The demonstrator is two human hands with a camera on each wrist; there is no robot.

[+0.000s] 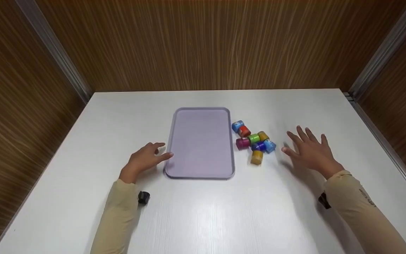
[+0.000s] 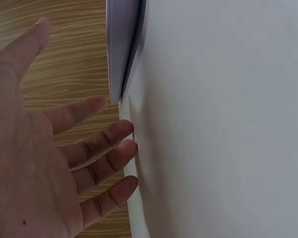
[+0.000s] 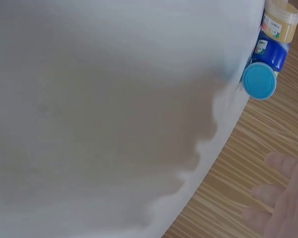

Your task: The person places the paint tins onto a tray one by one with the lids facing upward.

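Observation:
A pale purple tray (image 1: 201, 141) lies flat on the white table. Beside its left edge is my left hand (image 1: 145, 158), fingers relaxed and holding nothing, its thumb tip overlapping the tray rim in the head view. Several small paint jars lie in a cluster along the tray's right side: a red jar (image 1: 244, 131), a green jar (image 1: 254, 138), a magenta jar (image 1: 243, 143), a dark blue jar (image 3: 272, 52), a front yellow jar (image 1: 257, 157), plus light blue and another yellow. To their right, my right hand (image 1: 312, 151) hovers palm down, fingers spread, with nothing in it.
The white table (image 1: 203, 211) reaches back to a brown wood-grain panel (image 1: 203, 46). Similar panels with metal strips rise at left and right. Each sleeve has a small black device (image 1: 143, 197) at the wrist.

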